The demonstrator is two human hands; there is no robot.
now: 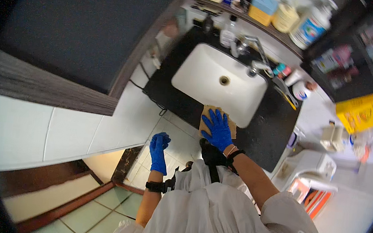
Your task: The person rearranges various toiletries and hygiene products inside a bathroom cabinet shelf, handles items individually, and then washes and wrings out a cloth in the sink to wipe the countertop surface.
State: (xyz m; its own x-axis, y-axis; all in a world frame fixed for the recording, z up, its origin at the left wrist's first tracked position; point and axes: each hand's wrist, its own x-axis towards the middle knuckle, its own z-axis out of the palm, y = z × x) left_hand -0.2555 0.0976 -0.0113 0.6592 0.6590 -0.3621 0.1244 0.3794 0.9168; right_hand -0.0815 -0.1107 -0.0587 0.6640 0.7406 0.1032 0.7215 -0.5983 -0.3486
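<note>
My right hand [216, 129], in a blue glove, lies flat with fingers spread on a brown cloth [232, 126]. The cloth rests on the black countertop [260, 144] at the front rim of the white sink [199, 79], one edge reaching the basin. To the left, my left hand [160, 146], gloved in blue too, hangs in the air in front of the counter. Its fingers are curled in, and nothing shows between them. A metal faucet [258, 49] stands behind the basin, whose drain [224, 80] is uncovered.
A clear bottle [228, 32] stands behind the sink. Right of the faucet lie a brush-like tool [285, 92] and small containers. Overhead, a shelf [249, 19] carries a pump bottle [313, 26] and a blue-yellow box [263, 9]. A dark cabinet door [82, 30] juts in at left.
</note>
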